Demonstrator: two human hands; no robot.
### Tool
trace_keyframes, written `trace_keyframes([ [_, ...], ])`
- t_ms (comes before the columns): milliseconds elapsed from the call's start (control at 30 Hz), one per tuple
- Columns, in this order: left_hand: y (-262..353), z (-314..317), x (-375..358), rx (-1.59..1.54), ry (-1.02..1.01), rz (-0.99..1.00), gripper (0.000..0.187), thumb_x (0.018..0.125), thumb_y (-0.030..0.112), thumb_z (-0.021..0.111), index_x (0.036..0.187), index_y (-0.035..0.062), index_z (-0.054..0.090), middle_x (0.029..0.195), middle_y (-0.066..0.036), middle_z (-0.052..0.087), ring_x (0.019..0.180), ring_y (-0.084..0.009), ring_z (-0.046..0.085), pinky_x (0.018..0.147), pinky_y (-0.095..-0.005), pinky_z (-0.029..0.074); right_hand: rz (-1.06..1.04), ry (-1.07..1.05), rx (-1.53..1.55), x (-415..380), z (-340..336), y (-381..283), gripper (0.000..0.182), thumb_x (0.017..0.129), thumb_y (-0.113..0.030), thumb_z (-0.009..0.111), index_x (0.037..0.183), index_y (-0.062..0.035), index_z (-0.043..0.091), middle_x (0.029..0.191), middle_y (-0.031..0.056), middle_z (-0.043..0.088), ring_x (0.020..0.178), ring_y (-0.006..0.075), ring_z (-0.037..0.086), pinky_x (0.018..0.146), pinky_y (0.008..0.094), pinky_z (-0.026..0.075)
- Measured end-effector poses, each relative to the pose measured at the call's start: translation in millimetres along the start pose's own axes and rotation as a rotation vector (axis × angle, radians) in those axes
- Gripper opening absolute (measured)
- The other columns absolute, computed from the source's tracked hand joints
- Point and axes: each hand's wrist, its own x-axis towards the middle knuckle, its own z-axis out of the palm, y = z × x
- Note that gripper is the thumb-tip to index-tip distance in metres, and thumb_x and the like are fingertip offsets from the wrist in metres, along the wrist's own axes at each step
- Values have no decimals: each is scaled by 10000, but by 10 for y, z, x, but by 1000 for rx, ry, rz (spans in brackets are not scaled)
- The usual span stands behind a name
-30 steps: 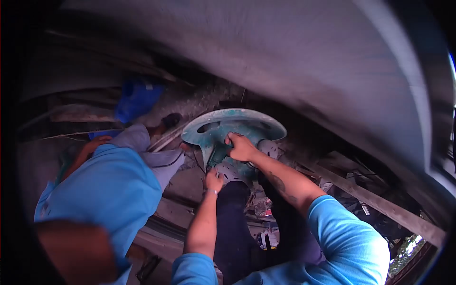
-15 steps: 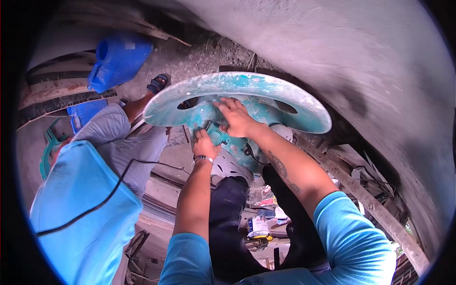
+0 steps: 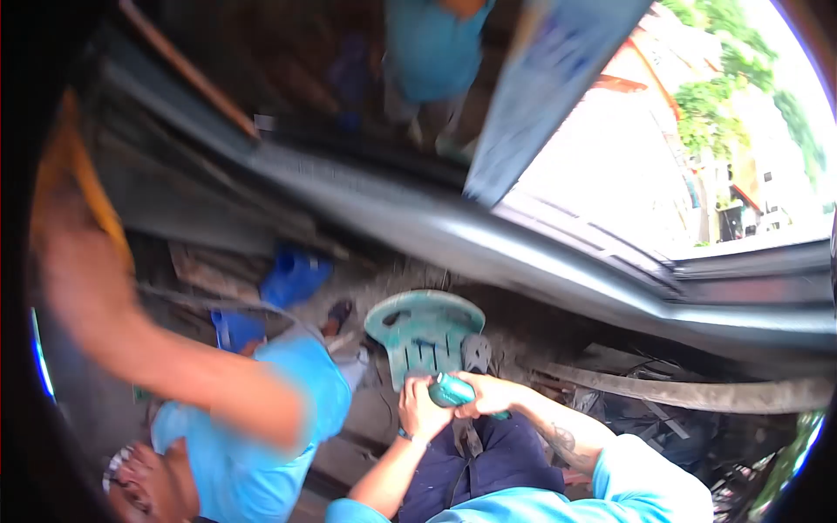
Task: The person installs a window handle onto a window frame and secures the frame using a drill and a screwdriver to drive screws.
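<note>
A teal power tool (image 3: 451, 390) with a rounded body is held in front of my lap; its exact kind is not clear. My left hand (image 3: 422, 410) wraps round its left side. Gripping it from the right is my right hand (image 3: 485, 394). Just beyond the hands stands a worn teal plastic chair (image 3: 424, 307) with slots in its surface and an oval hole in its back. A grey clog with holes (image 3: 476, 352) on my foot is at the chair's right edge.
A co-worker in a blue shirt (image 3: 253, 436) is close on my left, one blurred arm raised. Blue jugs (image 3: 296, 277) lie beyond. A window sill (image 3: 366, 205) crosses ahead, with a bright opening at right. A long board (image 3: 689, 390) and scrap lie on the right.
My view has tilted up, bringing the window in. My hands and the tool have moved off the chair toward my lap. The co-worker's arm now reaches up at left.
</note>
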Motion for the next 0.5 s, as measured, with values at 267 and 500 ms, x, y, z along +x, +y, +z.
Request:
trace_keyframes([
  [267, 2512, -1475, 710, -120, -114, 589, 499, 540, 152, 801, 984, 72, 589, 984, -104, 604, 929, -316, 588, 809, -421, 484, -806, 685, 55, -2435, 312, -619, 746, 610, -36, 682, 1311, -18, 425, 1098, 115, 599, 990, 225, 595, 881, 346, 468],
  [500, 3862, -3060, 1703, 37, 480, 932, 276, 707, 130, 777, 906, 11, 627, 912, -130, 627, 869, -275, 615, 797, -339, 486, -1124, 643, 438, -4052, 66, -1056, 719, 604, 117, 628, 1287, 29, 424, 1075, 127, 605, 860, 189, 624, 747, 322, 524],
])
